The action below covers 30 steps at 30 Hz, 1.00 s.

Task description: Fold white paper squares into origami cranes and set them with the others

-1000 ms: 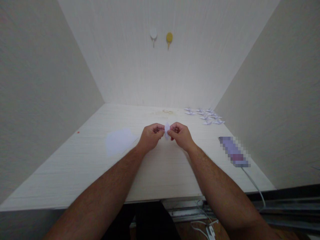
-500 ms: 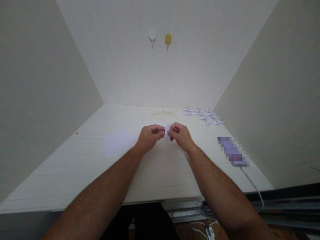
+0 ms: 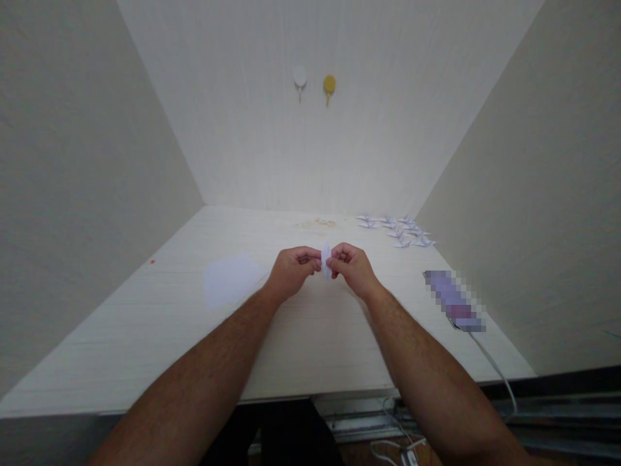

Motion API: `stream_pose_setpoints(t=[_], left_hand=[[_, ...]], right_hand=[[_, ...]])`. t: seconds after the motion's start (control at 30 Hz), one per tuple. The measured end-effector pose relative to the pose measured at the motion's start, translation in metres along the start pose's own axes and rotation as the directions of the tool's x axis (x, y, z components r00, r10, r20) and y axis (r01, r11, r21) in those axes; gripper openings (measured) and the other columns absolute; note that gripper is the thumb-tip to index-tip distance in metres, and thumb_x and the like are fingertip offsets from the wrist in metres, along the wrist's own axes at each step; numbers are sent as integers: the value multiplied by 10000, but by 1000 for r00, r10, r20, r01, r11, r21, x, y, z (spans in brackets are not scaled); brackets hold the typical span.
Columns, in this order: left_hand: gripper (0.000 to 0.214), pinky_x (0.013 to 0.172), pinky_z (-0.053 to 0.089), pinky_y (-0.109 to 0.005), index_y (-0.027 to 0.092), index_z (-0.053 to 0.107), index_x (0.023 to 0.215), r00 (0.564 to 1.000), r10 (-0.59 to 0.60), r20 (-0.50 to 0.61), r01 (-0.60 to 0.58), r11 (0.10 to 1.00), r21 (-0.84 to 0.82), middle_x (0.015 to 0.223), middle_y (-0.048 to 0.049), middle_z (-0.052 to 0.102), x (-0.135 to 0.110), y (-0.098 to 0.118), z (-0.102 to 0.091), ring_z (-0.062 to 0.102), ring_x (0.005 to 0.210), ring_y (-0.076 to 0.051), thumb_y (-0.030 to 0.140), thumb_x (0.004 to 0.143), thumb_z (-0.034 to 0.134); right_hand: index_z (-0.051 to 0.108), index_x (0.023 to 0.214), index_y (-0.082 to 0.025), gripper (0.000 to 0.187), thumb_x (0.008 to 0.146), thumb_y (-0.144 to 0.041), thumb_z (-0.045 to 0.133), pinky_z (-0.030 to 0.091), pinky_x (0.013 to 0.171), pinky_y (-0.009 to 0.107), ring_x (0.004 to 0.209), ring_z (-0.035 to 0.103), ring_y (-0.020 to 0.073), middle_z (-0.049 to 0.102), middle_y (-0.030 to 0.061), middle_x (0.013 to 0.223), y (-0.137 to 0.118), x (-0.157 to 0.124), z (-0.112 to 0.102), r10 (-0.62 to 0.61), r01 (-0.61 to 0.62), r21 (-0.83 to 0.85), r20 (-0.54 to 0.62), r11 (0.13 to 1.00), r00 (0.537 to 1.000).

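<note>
Red speck point(image 3: 152, 261): one, small, by the left edge of the tabletop point(image 3: 145, 343).

Sheet point(image 3: 233, 279): white, flat, on the left half of the tabletop, just beside the left wrist, well in from the left edge.

Left hand point(image 3: 290, 272): bare, fingers bent together and nearly closed, fingertips and thumb pinching the left side of the folded paper point(image 3: 326, 262).

White hook point(image 3: 299, 77): round-backed, on the back wall, above the tabletop's rear edge.

Folded paper: one piece, white, small and narrow, long way up, between the two hands over the middle of the tabletop; at the left hand's fingertips on one side, the right hand's on the other. Fold details too small to read.

Stain point(image 3: 317, 223): brownish, near the rear edge, beyond the folded paper.

Yellow hook point(image 3: 329, 84): same form, right of the white one.

Right hand point(image 3: 353, 266): bare, fingers curled, thumb and forefinger closed on the right side of the folded paper, thumb towards the viewer.

Cranes point(image 3: 402, 244): a group, white paper, clustered at the rear right corner; count uncertain.

Device point(image 3: 453, 301): pixelated, flat, along the right edge.

Cable point(image 3: 497, 372): pale, from the device over the front right corner.
</note>
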<state>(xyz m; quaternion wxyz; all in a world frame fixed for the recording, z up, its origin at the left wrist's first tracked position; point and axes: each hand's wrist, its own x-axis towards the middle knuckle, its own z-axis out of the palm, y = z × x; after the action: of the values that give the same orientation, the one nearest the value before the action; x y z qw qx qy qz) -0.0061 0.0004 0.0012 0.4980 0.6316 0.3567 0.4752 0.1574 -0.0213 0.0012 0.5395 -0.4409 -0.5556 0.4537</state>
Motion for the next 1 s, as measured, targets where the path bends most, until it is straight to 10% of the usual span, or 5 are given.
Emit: stream_pose_setpoints(t=[0.33,0.53,1.0], left_hand=[[110,541,430,-212,156,643,753,999,-20,-32,20,1000,-11,603,23,623,0,-1,4,553,546,-96,126,651,615],[131,596,474,-254,137,610,801,984,-124,129,152,958,-243,676,-16,651,0,-5,5,602,596,-120,207,697,650],[94,534,448,-225,147,586,752,999,-9,46,9,1000,-1,632,17,592,0,-7,6,540,546,-93,240,747,599]], right_hand=[[543,686,-195,209,645,-304,716,412,434,220,430,515,93,569,-55,531,1,-1,5,-10,10,-9,14,1000,1000],[533,686,-193,214,659,-298,718,420,444,226,437,514,93,573,-54,538,-1,-4,6,-7,4,49,41,999,999],[572,709,-186,151,700,-273,695,383,425,210,424,488,83,550,-60,518,4,-3,2,-31,31,-33,2,999,1000]])
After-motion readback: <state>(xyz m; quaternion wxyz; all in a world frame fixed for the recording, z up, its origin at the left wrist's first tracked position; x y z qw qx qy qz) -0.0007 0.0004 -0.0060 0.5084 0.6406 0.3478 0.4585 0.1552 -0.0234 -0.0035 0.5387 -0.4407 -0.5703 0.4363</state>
